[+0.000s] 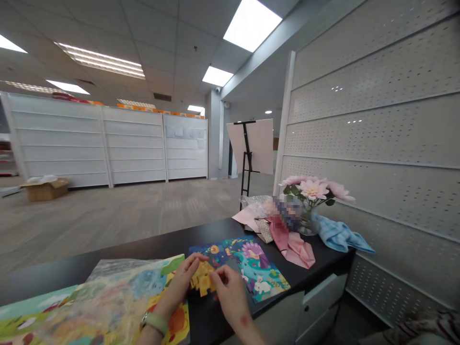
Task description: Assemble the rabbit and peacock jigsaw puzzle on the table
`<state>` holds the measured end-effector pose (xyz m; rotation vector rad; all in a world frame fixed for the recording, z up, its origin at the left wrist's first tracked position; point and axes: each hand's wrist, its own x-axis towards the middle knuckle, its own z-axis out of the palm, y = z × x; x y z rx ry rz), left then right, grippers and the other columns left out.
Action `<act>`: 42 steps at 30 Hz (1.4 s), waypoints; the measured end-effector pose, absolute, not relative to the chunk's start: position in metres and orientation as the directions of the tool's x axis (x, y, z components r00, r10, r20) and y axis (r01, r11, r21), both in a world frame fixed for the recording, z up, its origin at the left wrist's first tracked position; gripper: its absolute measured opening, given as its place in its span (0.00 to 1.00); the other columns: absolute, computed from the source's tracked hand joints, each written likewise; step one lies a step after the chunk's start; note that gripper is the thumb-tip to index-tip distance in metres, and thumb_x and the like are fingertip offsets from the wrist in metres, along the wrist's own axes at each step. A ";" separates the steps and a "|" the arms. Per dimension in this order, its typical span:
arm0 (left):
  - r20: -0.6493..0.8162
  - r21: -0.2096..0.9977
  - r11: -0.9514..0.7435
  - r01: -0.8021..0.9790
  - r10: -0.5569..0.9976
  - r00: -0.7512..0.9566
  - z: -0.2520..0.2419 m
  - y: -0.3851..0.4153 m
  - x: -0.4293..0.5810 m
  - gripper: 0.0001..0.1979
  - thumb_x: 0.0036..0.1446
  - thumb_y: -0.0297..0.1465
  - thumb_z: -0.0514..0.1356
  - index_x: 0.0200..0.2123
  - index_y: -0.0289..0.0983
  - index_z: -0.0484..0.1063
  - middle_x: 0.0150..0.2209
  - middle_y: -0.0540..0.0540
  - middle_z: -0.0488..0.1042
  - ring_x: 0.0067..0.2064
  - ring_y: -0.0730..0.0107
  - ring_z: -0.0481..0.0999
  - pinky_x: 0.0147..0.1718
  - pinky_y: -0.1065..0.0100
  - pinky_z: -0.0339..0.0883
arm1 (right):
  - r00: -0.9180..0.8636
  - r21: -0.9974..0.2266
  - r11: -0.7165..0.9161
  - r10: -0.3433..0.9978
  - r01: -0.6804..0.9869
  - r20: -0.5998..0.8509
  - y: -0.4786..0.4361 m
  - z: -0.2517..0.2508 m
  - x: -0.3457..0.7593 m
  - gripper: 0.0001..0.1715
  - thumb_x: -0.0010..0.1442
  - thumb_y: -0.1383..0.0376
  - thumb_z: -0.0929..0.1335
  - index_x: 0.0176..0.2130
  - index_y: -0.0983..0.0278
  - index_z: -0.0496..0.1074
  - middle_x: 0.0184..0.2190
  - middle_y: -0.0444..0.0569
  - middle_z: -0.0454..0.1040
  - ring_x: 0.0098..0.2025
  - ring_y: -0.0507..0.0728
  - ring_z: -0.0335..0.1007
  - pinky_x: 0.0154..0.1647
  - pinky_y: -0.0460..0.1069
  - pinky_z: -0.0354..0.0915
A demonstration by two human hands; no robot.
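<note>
On the dark table top lies a blue puzzle board [264,268] with a purple peacock and white rabbits. Yellow puzzle pieces [203,280], partly joined, cover its left side between my hands. My left hand [189,273] rests at the left edge of these pieces, fingers stretched over them. My right hand [228,282] is at their right side, thumb and fingertips pinched together; anything between them is too small to make out. To the left, a clear plastic bag [118,292] lies over colourful picture boards [178,321].
Behind the board are pink cloths [280,235], a glass vase of pink flowers [312,191] and a blue cloth [339,233]. An easel [246,177] stands beyond the table [172,238]. A perforated panel [377,120] rises at right; a cardboard box [46,189] sits on the floor.
</note>
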<state>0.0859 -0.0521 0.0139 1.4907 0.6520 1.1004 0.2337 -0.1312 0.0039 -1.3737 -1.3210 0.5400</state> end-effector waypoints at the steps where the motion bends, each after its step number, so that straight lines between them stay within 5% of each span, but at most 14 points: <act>1: 0.284 0.958 -0.235 -0.167 0.861 0.422 0.015 -0.054 0.086 0.21 0.52 0.50 0.67 0.40 0.39 0.77 0.40 0.46 0.75 0.43 0.58 0.75 0.42 0.64 0.73 | 0.288 -0.885 0.218 0.890 0.412 0.353 -0.123 0.010 0.228 0.20 0.66 0.52 0.65 0.30 0.63 0.72 0.24 0.46 0.77 0.25 0.56 0.74 0.19 0.45 0.67; 4: 0.256 0.966 -0.207 -0.157 0.857 0.448 0.017 -0.059 0.086 0.24 0.46 0.47 0.73 0.43 0.40 0.74 0.39 0.48 0.74 0.36 0.63 0.75 0.33 0.66 0.74 | 0.279 -0.857 0.230 0.879 0.462 0.386 -0.114 0.020 0.223 0.18 0.67 0.56 0.64 0.32 0.63 0.73 0.26 0.47 0.78 0.29 0.56 0.77 0.29 0.48 0.71; 7: 0.209 0.976 -0.157 -0.151 0.868 0.450 0.019 -0.061 0.085 0.24 0.50 0.47 0.71 0.44 0.41 0.72 0.40 0.47 0.74 0.35 0.65 0.76 0.32 0.64 0.77 | 0.205 -0.803 0.286 0.872 0.523 0.444 -0.136 0.024 0.251 0.16 0.68 0.57 0.63 0.45 0.61 0.76 0.41 0.51 0.80 0.42 0.58 0.78 0.44 0.51 0.73; 10: 0.179 0.980 -0.119 -0.162 0.886 0.428 0.017 -0.059 0.084 0.23 0.52 0.48 0.69 0.45 0.41 0.71 0.41 0.47 0.75 0.35 0.66 0.76 0.33 0.62 0.78 | 0.127 -0.707 0.303 0.865 0.639 0.486 -0.174 0.020 0.313 0.17 0.62 0.57 0.69 0.49 0.59 0.78 0.57 0.56 0.73 0.61 0.65 0.67 0.64 0.60 0.60; 11: 0.173 0.980 -0.110 -0.168 0.890 0.423 0.016 -0.058 0.085 0.23 0.52 0.48 0.69 0.45 0.41 0.71 0.40 0.48 0.75 0.34 0.66 0.76 0.32 0.62 0.78 | 0.073 -0.583 0.267 0.866 0.767 0.494 -0.185 0.016 0.337 0.21 0.62 0.55 0.69 0.52 0.58 0.77 0.62 0.56 0.70 0.65 0.67 0.62 0.67 0.64 0.56; 13: 0.165 0.979 -0.094 -0.184 0.889 0.426 0.014 -0.056 0.086 0.23 0.51 0.47 0.70 0.44 0.41 0.71 0.37 0.49 0.75 0.33 0.66 0.77 0.31 0.63 0.78 | -0.062 -0.325 0.217 0.901 0.920 0.429 -0.202 0.004 0.383 0.28 0.63 0.50 0.69 0.61 0.51 0.71 0.67 0.52 0.65 0.69 0.70 0.56 0.67 0.68 0.53; 16: 0.168 0.974 -0.080 -0.211 0.882 0.441 0.012 -0.053 0.088 0.23 0.50 0.45 0.72 0.43 0.40 0.71 0.34 0.49 0.76 0.32 0.65 0.77 0.29 0.63 0.78 | -0.285 -0.024 0.319 0.877 0.948 0.386 -0.211 -0.018 0.427 0.34 0.65 0.52 0.68 0.68 0.45 0.59 0.67 0.46 0.65 0.68 0.66 0.60 0.63 0.61 0.61; 20: 0.192 0.966 -0.088 -0.242 0.874 0.447 0.011 -0.053 0.087 0.22 0.51 0.43 0.71 0.44 0.40 0.70 0.36 0.47 0.78 0.33 0.64 0.79 0.29 0.64 0.77 | -0.452 0.198 0.410 0.741 0.890 0.497 -0.204 -0.033 0.437 0.30 0.65 0.65 0.67 0.64 0.47 0.66 0.58 0.46 0.76 0.55 0.61 0.75 0.49 0.53 0.69; 23: 0.202 0.964 -0.097 -0.247 0.873 0.443 0.012 -0.054 0.086 0.21 0.52 0.43 0.70 0.45 0.40 0.70 0.37 0.46 0.79 0.35 0.62 0.80 0.30 0.64 0.77 | -0.443 0.156 0.432 0.716 0.888 0.539 -0.193 -0.025 0.429 0.22 0.66 0.65 0.66 0.58 0.51 0.73 0.48 0.48 0.82 0.45 0.59 0.79 0.43 0.51 0.70; 26: 0.197 0.965 -0.095 -0.243 0.874 0.445 0.012 -0.054 0.086 0.21 0.52 0.43 0.70 0.45 0.40 0.69 0.39 0.45 0.79 0.36 0.62 0.80 0.31 0.63 0.78 | -0.306 -0.090 0.418 0.780 0.904 0.545 -0.179 -0.006 0.421 0.14 0.69 0.59 0.64 0.48 0.52 0.78 0.39 0.48 0.82 0.40 0.59 0.79 0.43 0.52 0.71; 30: 0.203 0.964 -0.101 -0.245 0.876 0.437 0.012 -0.053 0.087 0.21 0.53 0.42 0.70 0.44 0.40 0.69 0.39 0.46 0.78 0.35 0.64 0.79 0.30 0.65 0.77 | -0.100 -0.335 0.312 0.846 0.889 0.524 -0.155 0.019 0.420 0.22 0.72 0.53 0.58 0.41 0.58 0.77 0.35 0.49 0.82 0.37 0.58 0.79 0.39 0.50 0.72; 35: 0.220 0.959 -0.113 -0.259 0.873 0.435 0.013 -0.054 0.086 0.20 0.53 0.42 0.70 0.44 0.40 0.69 0.37 0.47 0.78 0.33 0.65 0.79 0.29 0.66 0.77 | 0.079 -0.442 0.173 0.865 0.880 0.496 -0.133 0.032 0.422 0.28 0.73 0.50 0.54 0.43 0.62 0.74 0.25 0.46 0.79 0.20 0.56 0.74 0.23 0.48 0.66; 42: 0.208 0.964 -0.109 -0.244 0.879 0.428 0.019 -0.058 0.087 0.20 0.52 0.41 0.70 0.43 0.40 0.69 0.37 0.47 0.77 0.34 0.64 0.78 0.29 0.65 0.77 | 0.099 -0.453 0.162 0.861 0.877 0.499 -0.120 0.031 0.410 0.28 0.71 0.46 0.55 0.40 0.59 0.73 0.27 0.48 0.80 0.26 0.60 0.77 0.27 0.49 0.65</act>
